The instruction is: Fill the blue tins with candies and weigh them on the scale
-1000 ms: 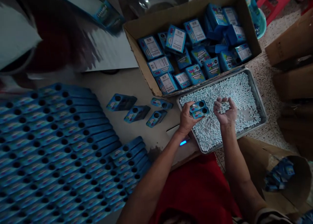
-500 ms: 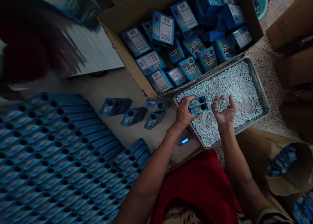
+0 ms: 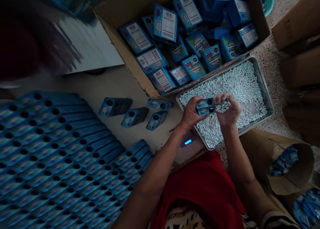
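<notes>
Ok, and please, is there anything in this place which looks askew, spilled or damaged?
I see no clear spill or damage. Slightly untidy: four blue boxes sit at uneven angles, apart from the neat rows, and more boxes in the big carton lie jumbled.

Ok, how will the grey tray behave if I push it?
The grey tray looks like rigid metal, so it should slide as one piece rather than flex. Pellets cover most of its floor, so it is probably fairly heavy. They lie loose, so a sharp shove or tilt could spill some.
</notes>
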Motion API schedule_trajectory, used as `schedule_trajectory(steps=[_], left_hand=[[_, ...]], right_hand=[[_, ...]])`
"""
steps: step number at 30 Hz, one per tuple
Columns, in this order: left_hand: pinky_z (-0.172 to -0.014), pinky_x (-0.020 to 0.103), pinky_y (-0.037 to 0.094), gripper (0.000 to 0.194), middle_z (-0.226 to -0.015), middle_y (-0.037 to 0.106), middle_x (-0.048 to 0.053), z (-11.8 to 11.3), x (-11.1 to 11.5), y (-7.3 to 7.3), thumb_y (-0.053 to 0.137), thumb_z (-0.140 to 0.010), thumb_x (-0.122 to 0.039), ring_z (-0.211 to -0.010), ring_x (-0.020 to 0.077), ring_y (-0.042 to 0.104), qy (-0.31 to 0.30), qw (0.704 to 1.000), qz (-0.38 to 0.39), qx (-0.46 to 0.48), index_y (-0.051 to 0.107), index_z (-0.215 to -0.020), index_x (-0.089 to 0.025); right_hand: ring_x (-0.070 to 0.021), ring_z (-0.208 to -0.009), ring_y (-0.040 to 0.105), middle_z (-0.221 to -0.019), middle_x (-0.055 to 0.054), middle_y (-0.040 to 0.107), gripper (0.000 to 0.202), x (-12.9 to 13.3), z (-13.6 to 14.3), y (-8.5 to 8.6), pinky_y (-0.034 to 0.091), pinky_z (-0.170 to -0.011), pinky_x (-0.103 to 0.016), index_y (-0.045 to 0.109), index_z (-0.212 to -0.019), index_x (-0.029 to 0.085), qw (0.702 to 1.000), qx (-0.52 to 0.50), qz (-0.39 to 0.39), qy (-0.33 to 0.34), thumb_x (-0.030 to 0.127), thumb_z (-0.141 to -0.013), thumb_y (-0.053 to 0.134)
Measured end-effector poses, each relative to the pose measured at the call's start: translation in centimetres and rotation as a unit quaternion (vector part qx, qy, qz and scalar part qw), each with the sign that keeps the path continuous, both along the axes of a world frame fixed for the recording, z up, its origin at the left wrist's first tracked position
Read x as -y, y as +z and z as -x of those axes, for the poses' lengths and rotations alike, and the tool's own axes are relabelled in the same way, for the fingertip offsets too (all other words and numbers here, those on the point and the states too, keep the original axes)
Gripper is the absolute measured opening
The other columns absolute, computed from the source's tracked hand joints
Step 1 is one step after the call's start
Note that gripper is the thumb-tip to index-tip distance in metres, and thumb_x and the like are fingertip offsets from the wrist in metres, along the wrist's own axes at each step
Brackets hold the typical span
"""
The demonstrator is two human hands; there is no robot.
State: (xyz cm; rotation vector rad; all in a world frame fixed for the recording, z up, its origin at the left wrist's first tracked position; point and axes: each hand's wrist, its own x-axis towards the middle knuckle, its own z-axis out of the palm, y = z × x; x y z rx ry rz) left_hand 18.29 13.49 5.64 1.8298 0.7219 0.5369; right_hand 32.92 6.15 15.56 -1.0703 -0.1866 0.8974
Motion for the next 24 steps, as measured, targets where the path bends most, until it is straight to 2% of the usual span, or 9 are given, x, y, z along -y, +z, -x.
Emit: schedule_trajectory(steps=[3, 9, 12, 15, 17, 19, 24], left_hand=[[-0.106, 0.045, 0.061, 0.074, -0.127, 0.075, 0.007, 0.2, -0.4, 0.3, 0.104, -0.068, -0.043, -0.121, 0.0331, 0.073, -0.022, 0.999, -0.032, -0.017, 0.067, -0.130, -0.026], [-0.106, 0.045, 0.061, 0.075, -0.127, 0.076, 0.007, 0.7, -0.6, 0.2, 0.103, -0.067, -0.035, -0.119, 0.0333, 0.073, -0.076, 0.994, -0.080, -0.025, 0.067, -0.132, -0.026], [-0.106, 0.044, 0.061, 0.075, -0.129, 0.075, 0.007, 0.7, -0.4, 0.0, 0.102, -0.068, -0.033, -0.121, 0.0326, 0.074, -0.059, 0.995, -0.072, -0.032, 0.066, -0.133, -0.026], [-0.108, 0.044, 0.060, 0.078, -0.131, 0.075, 0.007, 0.5, -0.2, -0.2, 0.103, -0.067, -0.034, -0.124, 0.0330, 0.073, -0.036, 0.997, -0.053, -0.034, 0.064, -0.134, -0.026], [-0.107, 0.043, 0.061, 0.081, -0.131, 0.075, 0.006, 0.4, 0.0, -0.3, 0.105, -0.066, -0.035, -0.123, 0.0328, 0.074, -0.024, 0.999, -0.042, -0.022, 0.064, -0.134, -0.027], [-0.105, 0.043, 0.062, 0.080, -0.129, 0.075, 0.006, 0.4, 0.1, -0.6, 0.106, -0.067, -0.038, -0.121, 0.0320, 0.075, -0.001, 0.999, -0.036, -0.006, 0.064, -0.135, -0.027], [-0.104, 0.045, 0.063, 0.082, -0.131, 0.074, 0.007, 0.2, 0.7, -1.6, 0.104, -0.071, -0.055, -0.122, 0.0314, 0.075, 0.067, 0.998, -0.016, 0.012, 0.062, -0.136, -0.028]], right_hand=[[-0.0170, -0.069, 0.050, -0.077, -0.001, 0.048, 0.038, -0.5, 0.0, -0.8, 0.050, -0.070, -0.033, 0.057, -0.075, 0.027, 1.000, 0.007, 0.015, -0.016, 0.055, -0.096, 0.072], [-0.0205, -0.074, 0.050, -0.073, -0.002, 0.042, 0.046, -1.0, 0.2, -1.5, 0.052, -0.081, -0.039, 0.052, -0.066, 0.027, 0.999, 0.043, -0.004, -0.027, 0.058, -0.097, 0.065], [-0.0208, -0.072, 0.047, -0.072, -0.002, 0.039, 0.045, -0.8, 0.5, -1.4, 0.053, -0.081, -0.039, 0.052, -0.064, 0.027, 0.998, 0.046, 0.023, -0.022, 0.057, -0.093, 0.068], [-0.0215, -0.078, 0.052, -0.077, -0.003, 0.048, 0.043, -0.7, 0.4, -1.3, 0.055, -0.082, -0.038, 0.055, -0.068, 0.028, 0.997, 0.046, 0.044, -0.053, 0.060, -0.093, 0.070], [-0.0213, -0.080, 0.056, -0.080, -0.004, 0.053, 0.044, -0.5, 0.2, -1.3, 0.056, -0.081, -0.037, 0.056, -0.071, 0.028, 0.995, 0.011, 0.046, -0.084, 0.062, -0.096, 0.068], [-0.0195, -0.076, 0.056, -0.079, -0.003, 0.055, 0.044, -0.2, -0.1, -1.2, 0.056, -0.076, -0.035, 0.058, -0.074, 0.027, 0.991, -0.066, 0.054, -0.103, 0.061, -0.103, 0.062], [-0.0158, -0.073, 0.057, -0.081, -0.001, 0.062, 0.038, 1.9, -1.0, -1.0, 0.057, -0.069, -0.030, 0.067, -0.085, 0.026, 0.959, -0.252, 0.040, -0.123, 0.047, -0.114, 0.054]])
